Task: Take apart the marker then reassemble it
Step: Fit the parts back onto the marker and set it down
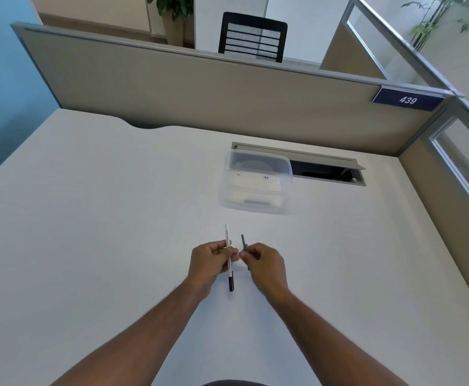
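Note:
My left hand (209, 260) grips a slim white marker body (227, 235) around its middle, holding it nearly upright above the white desk (102, 218). The marker's black end (231, 284) points toward me, and its white end sticks out above my fingers. My right hand (265, 263), just to the right, pinches a small dark grey cap (243, 242) that stands up from my fingertips. Cap and marker body are apart, a short gap between them.
A clear plastic box (257, 183) stands on the desk beyond my hands. Behind it lies an open cable slot (325, 169) in the desktop. A beige partition (200, 90) closes the far edge and another the right side.

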